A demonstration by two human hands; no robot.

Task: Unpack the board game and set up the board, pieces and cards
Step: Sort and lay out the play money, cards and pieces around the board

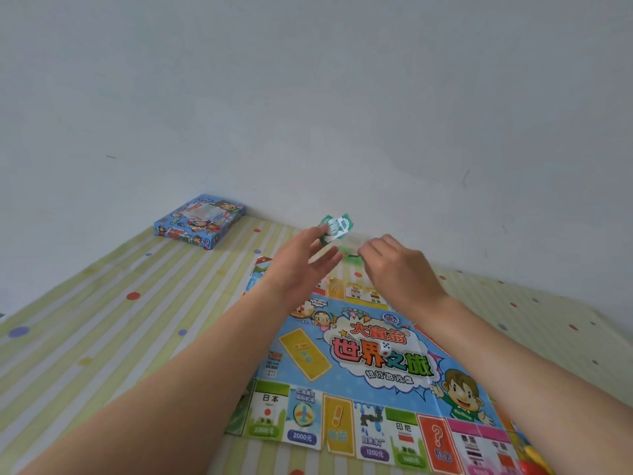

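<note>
Cards: green-white bundle, up in the air past far edge of board, close to wall.
Left hand: thumb + forefinger pinch bundle at its near side; other fingers fairly straight below it.
Right hand: fingers curled, tips pinching pale see-through wrap just beside bundle; prob. peeling it off.
Board: unfolded, flat on striped cloth, fold lines showing.
Die: on board's centre art, btwn the two forearms.
Box: far left by wall, well apart from hands.
Risk, slip: light pinch vs. pull on wrap; bundle could pop loose, cards scattering over board + cloth.
Risk, damage: hard tug could bend or tear top card.
Risk, knock: forearms low over board; a dropped arm could roll die or skew board.
Hard to see: card print blurred; wrap edges faint vs. wall.
Unclear: green bit under right fingertips, more cards or a piece, can't tell.
Cut off: red + yellow bits at bottom right corner; board's near edge out of frame.
</note>
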